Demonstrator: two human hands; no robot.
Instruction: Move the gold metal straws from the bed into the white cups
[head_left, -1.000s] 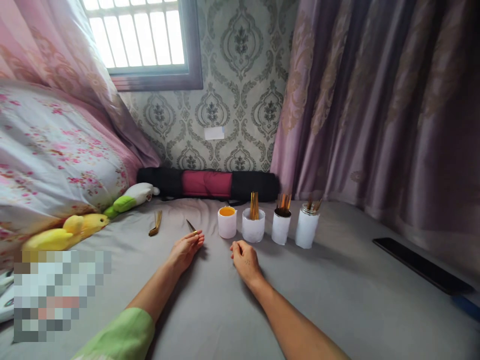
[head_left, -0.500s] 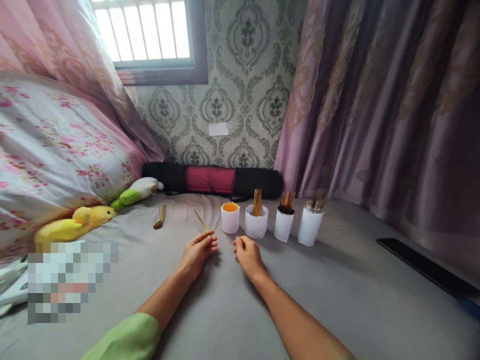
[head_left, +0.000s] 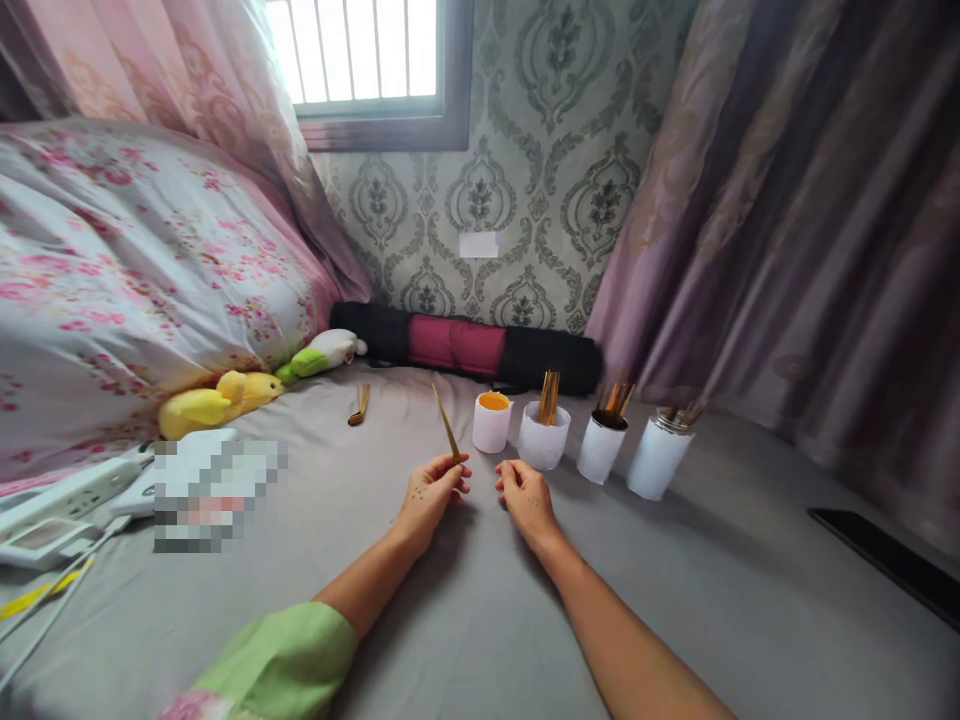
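Note:
My left hand (head_left: pixel 433 497) pinches the lower end of a thin golden stick (head_left: pixel 446 425), which leans up and away to the left. My right hand (head_left: pixel 526 500) is closed just beside it, the fingertips curled together; anything in them is hidden. Beyond the hands stand white-wrapped containers in a row: a cup with an orange inside (head_left: pixel 492 424), a wide cup (head_left: pixel 543 443) holding upright golden sticks (head_left: pixel 550 398), a narrower cup (head_left: pixel 601 450) of copper-coloured sticks, and a jar (head_left: pixel 660 460) with brownish sticks. A small bundle of golden-brown sticks (head_left: pixel 359 405) lies on the sheet to the left.
Grey bedsheet (head_left: pixel 465 620) spreads under everything. A black and maroon roll (head_left: pixel 465 345) lies along the wall. Plush toys (head_left: pixel 225 397), a power strip (head_left: pixel 82 500) with cables, and a blurred-out object (head_left: pixel 217 500) are at left. A dark flat object (head_left: pixel 885 560) lies at right.
The view has swung left, so the scene sits further right. The golden stick in my left hand has tilted more upright. Both hands remain beside each other, apart.

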